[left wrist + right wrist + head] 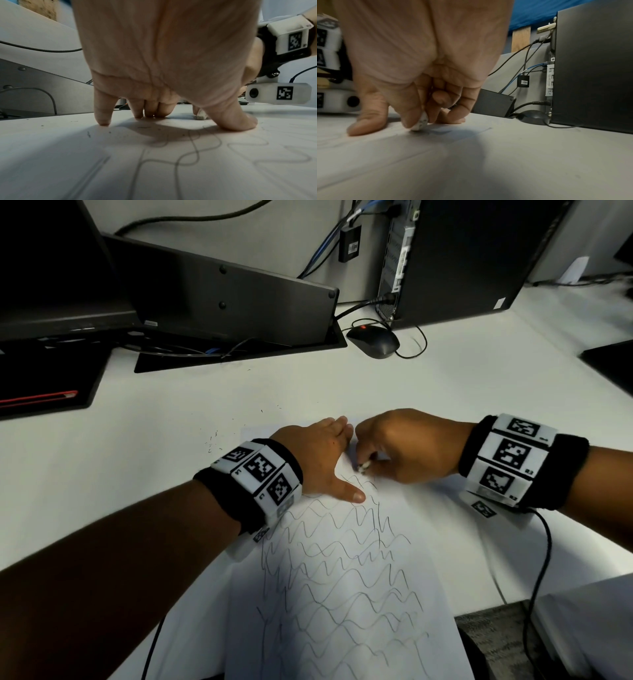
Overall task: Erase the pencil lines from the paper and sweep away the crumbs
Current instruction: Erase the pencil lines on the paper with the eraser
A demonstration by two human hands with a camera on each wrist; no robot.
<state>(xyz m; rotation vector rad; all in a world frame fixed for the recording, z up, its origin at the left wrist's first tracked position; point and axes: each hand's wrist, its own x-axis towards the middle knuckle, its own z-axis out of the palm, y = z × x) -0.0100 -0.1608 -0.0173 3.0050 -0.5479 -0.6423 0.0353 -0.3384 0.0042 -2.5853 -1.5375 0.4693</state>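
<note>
A white sheet of paper (342,594) covered with wavy pencil lines (346,563) lies on the white desk. My left hand (318,453) presses flat on the sheet's far left part, fingers straight and thumb spread, as the left wrist view shows (154,75). My right hand (397,446) pinches a small white eraser (363,466) with its tip on the paper just right of the left hand. The eraser (421,123) shows smudged between the fingers in the right wrist view, and behind my left thumb as the eraser (200,115) in the left wrist view. Dark crumbs (213,441) lie on the desk left of the sheet.
A black mouse (374,341) with its cable sits at the back centre. A black computer tower (459,258) stands behind it. A monitor base (219,299) and a black tray (44,385) are at the back left. Wrist cables (537,559) trail to the front.
</note>
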